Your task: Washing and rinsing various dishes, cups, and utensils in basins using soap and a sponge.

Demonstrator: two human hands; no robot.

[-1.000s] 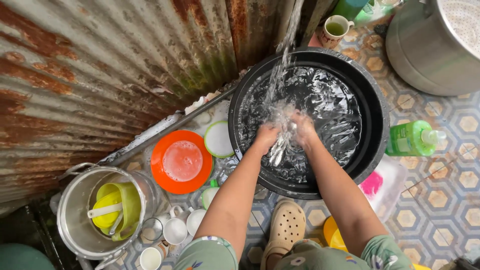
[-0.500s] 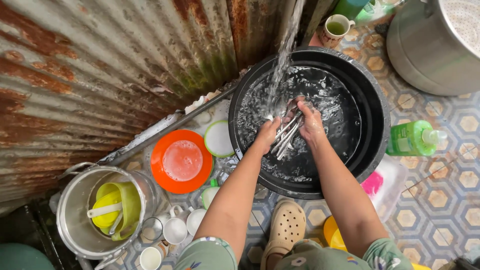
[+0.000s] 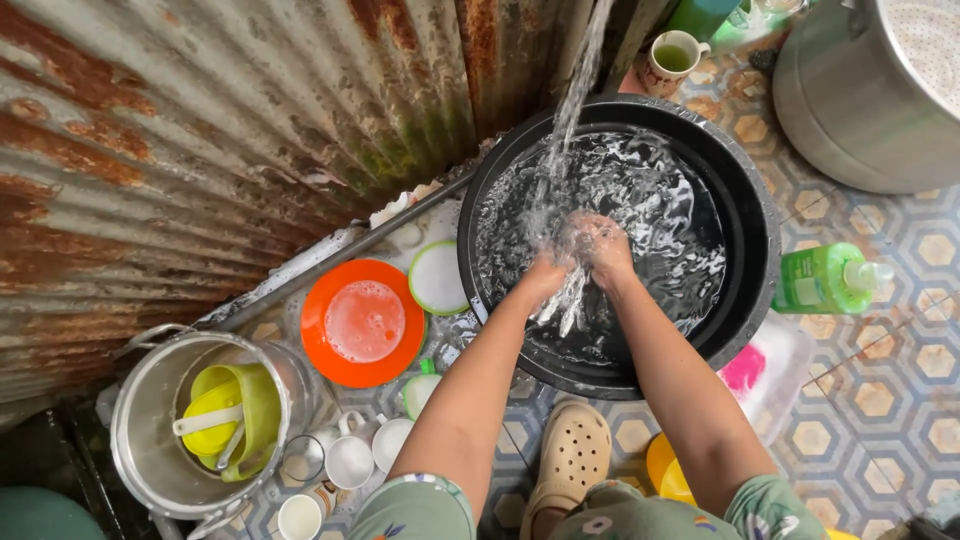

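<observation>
By the metal pot and orange plate on the floor, my left hand and right hand meet in the black basin under the stream of water. Both hands' fingers are closed on a bundle of cutlery. It looks slippery and could drop into the water; splashing might reach the green soap bottle.

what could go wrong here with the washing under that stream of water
The water stream falls hard onto both hands, the left hand and right hand, which grip a bundle of metal utensils; wet and slick, one might slip into the black basin. The basin looks quite full, so splashing could spill onto the tiled floor near the beige clog, making footing slippery.
</observation>
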